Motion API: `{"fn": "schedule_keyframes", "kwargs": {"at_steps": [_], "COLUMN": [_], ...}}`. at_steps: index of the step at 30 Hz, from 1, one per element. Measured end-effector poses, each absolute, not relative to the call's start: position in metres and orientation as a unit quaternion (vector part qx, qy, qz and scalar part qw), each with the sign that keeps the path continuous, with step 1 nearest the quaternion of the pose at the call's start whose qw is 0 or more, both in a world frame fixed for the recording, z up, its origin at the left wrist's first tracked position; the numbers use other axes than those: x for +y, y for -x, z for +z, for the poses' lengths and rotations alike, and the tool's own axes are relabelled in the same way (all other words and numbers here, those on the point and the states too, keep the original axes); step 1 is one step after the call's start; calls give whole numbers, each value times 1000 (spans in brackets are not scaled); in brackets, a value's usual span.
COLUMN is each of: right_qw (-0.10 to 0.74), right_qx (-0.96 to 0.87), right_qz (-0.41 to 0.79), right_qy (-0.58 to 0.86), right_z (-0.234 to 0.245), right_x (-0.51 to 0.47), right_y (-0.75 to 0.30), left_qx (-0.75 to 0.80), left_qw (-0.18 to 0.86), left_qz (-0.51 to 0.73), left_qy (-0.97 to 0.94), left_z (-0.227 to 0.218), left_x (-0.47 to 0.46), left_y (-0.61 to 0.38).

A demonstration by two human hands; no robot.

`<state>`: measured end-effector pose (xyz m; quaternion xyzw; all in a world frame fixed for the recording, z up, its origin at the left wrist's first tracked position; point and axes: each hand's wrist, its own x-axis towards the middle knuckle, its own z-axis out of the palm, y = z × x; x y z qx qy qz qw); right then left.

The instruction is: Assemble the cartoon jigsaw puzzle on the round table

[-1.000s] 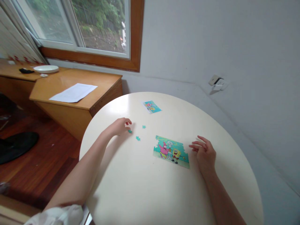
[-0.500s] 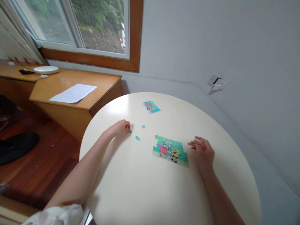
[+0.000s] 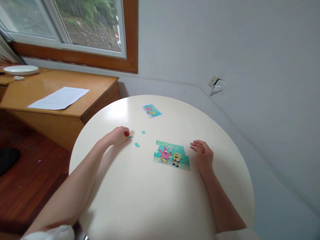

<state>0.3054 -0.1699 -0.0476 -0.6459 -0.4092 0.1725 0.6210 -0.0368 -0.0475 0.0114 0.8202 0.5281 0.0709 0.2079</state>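
My left hand point(image 3: 120, 135) is closed in a pinch at a small teal puzzle piece point(image 3: 131, 137), low over the table's left side. Two more loose teal pieces, one nearer point(image 3: 137, 145) and one farther back point(image 3: 143, 132), lie just to its right. A partly assembled jigsaw puzzle point(image 3: 171, 156) with cartoon figures on a teal ground lies flat in the middle, with gaps along its upper left and right edges. Beside its right edge rests my right hand point(image 3: 204, 156), empty, fingers apart and not touching the puzzle.
A small picture card point(image 3: 152, 111) with the same cartoon figures lies toward the back of the round white table point(image 3: 155, 203). On the left, a wooden desk point(image 3: 100, 83) holds a sheet of paper point(image 3: 58, 98) and a white plate point(image 3: 22, 70). A wall socket point(image 3: 217, 84) is behind.
My view has turned slightly right, so everything sits farther left in the picture. The left hand stays at the puzzle piece, and the right hand remains beside the puzzle.
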Motion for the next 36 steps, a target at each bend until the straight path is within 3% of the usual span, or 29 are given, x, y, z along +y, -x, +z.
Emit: {"fn": "schedule_keyframes", "kwargs": {"at_steps": [7,16,23,30,36], "right_qw": [563,534,510,468,521], "right_qx": [-457,-549,-635,-665,-598], "right_qz": [86,142,103,160,199], "right_qy": [683,627,571,559,575], "right_z": [-38,-27,-19,-16,-15], "right_x": [-176,-183,-188,-189,-186], "right_y": [-292,-256,-238,-220,-237], "left_qx": [447,351,334,329,337], "left_qw": [448,655,692,689,647], "left_qz": [261,247,253,253,252], "left_qy": [-730,-622,-588,-594,-636], "left_z": [6,-15,-14,-12,-9], "left_x": [-68,-122,-128,-134,-136], "left_y": [0,-56,-61,-66,-65]}}
